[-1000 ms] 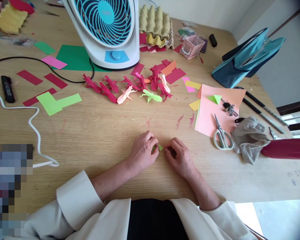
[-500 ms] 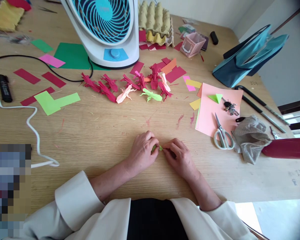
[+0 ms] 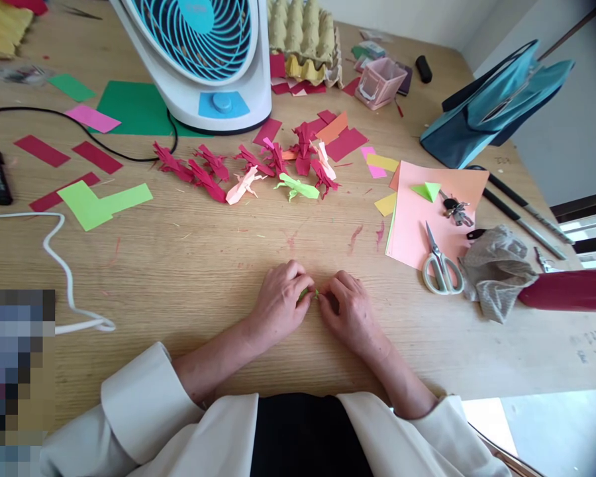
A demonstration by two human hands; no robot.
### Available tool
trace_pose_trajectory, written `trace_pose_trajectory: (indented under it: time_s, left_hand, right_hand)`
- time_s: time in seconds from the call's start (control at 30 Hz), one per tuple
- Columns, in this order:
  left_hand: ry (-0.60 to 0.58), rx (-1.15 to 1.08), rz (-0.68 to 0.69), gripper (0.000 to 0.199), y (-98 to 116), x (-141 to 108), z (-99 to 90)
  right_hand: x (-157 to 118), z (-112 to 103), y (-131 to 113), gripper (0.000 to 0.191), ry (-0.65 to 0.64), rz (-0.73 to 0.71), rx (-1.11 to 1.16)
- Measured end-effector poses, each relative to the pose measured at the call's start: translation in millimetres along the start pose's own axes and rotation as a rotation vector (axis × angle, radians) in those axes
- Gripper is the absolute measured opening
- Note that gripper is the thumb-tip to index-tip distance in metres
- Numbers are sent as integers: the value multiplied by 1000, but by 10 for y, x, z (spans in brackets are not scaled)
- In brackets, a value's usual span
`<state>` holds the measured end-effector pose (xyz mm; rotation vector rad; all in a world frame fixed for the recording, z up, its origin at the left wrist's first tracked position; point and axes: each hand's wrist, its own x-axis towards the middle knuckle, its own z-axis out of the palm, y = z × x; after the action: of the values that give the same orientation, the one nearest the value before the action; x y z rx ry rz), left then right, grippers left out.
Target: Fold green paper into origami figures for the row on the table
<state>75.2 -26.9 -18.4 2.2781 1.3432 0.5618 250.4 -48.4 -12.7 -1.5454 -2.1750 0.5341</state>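
Observation:
Between my hands, just above or on the wooden table, is a small piece of light green folded paper point(image 3: 316, 293). Most of it hides behind my fingers. My left hand point(image 3: 282, 299) is closed, with thumb and forefinger pinching the paper. From the other side my right hand point(image 3: 351, 311) is also closed, its fingertips pinching the paper's narrow end. Farther back sits a row of folded paper figures with thin legs: several red ones point(image 3: 206, 180), a light green one point(image 3: 298, 187) and a peach one point(image 3: 244, 185) among them.
A fan point(image 3: 218, 104) stands behind the figures. Green cut paper point(image 3: 87, 204) and red strips point(image 3: 42, 150) lie left, near a white cable point(image 3: 67, 271). On the right are scissors point(image 3: 442, 273), pink paper sheets point(image 3: 407, 225), a grey cloth point(image 3: 499, 271) and a blue bag point(image 3: 457, 142).
The head view has shifted slightly. My right fingertips have shifted a little on the green paper, and my left hand keeps its pinch. The things on the table have stayed put.

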Motion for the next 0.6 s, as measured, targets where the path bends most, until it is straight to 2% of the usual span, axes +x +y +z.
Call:
trace_pose_trajectory:
  time_s: [0.27,0.47,0.6]
  left_hand:
    - [12,37,-36,3,44,13,21]
    - [38,58,-51,5,64,24,45]
    - [48,45,-50,5,61,21,51]
  right_hand:
    - [11,19,-22,13,18,8,-50]
    - [-65,-60,37,10,42,18,160]
    - [-127,-111,86,11,42,-52,206]
